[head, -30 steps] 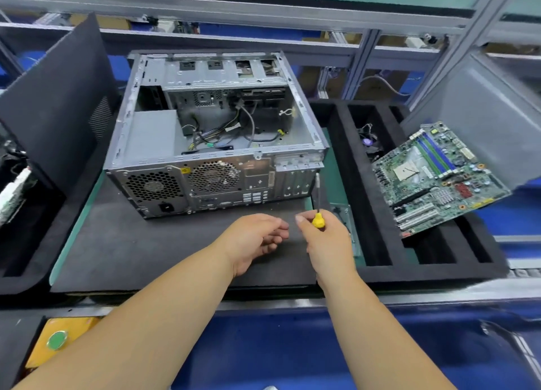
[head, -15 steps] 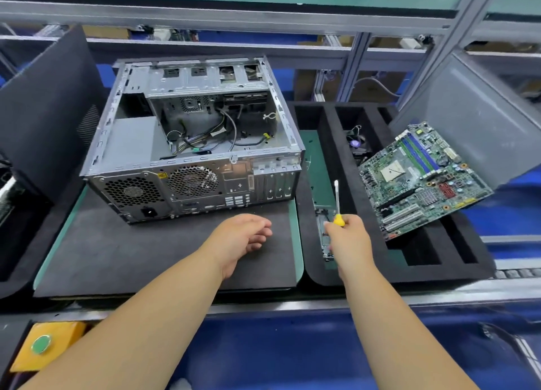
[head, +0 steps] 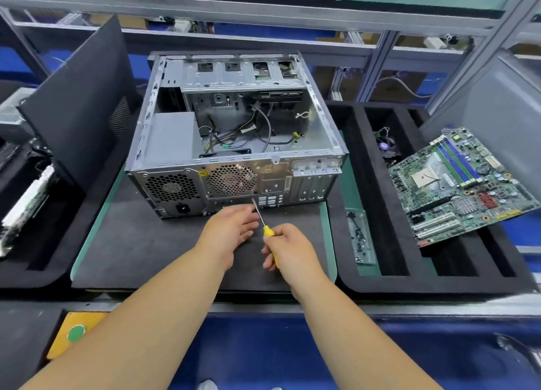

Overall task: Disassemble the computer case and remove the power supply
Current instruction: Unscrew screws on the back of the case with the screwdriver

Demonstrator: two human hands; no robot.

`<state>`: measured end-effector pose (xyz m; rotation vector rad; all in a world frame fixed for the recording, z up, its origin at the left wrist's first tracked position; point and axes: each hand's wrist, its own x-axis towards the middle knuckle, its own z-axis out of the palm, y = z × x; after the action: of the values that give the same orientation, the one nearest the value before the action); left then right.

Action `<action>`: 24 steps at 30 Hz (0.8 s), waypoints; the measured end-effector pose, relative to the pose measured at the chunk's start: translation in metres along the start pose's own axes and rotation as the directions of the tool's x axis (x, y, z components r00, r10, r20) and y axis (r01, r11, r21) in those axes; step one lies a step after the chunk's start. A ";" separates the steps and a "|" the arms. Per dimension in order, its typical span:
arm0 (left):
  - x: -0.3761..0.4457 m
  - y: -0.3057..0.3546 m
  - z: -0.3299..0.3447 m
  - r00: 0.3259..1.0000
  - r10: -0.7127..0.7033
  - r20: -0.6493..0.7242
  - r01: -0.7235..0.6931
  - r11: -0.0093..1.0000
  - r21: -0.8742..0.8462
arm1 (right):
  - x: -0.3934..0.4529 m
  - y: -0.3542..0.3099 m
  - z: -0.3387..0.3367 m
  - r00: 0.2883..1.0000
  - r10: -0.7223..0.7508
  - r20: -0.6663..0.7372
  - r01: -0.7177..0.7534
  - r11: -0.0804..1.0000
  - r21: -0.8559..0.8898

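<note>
Your right hand (head: 288,250) grips yellow-handled screwdriver (head: 268,231), tip at computer case (head: 234,131) rear panel. Your left hand (head: 231,228) relaxed, fingers straight beside shaft. Power supply (head: 172,143) inside case, near-left corner. Labels unreadable.

Silver-grey computer case (head: 234,143) with honeycomb vent holes across its back, sitting on a black mat (head: 152,243) edged in green. Yellow-handled screwdriver (head: 268,233). Green circuit board (head: 459,184) with blue slots, black foam tray (head: 409,281), blue bench (head: 263,351).
</note>
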<state>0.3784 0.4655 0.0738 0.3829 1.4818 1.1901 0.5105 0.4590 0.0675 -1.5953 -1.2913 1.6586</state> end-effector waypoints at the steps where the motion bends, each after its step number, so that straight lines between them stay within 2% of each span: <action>1: 0.001 0.001 -0.001 1.000 0.000 0.011 0.000 1.000 -0.011 | 0.000 -0.002 0.003 1.000 0.000 -0.007 0.000 1.000 0.003; 8: 0.010 0.008 0.000 0.996 0.039 0.080 -0.041 0.999 0.020 | -0.004 -0.005 0.011 0.998 0.011 -0.058 -0.010 0.999 0.034; 18: 0.015 0.010 0.000 0.993 0.084 0.077 -0.088 0.995 0.039 | -0.007 -0.009 0.009 0.998 0.014 -0.066 -0.010 0.998 0.067; 24: 0.017 0.012 0.002 0.996 0.059 0.062 -0.059 0.998 0.004 | -0.006 -0.011 0.009 0.999 0.031 -0.041 -0.027 0.996 0.086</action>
<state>0.3704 0.4847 0.0742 0.4667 1.4294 1.2103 0.5005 0.4562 0.0783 -1.5965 -1.1658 1.6660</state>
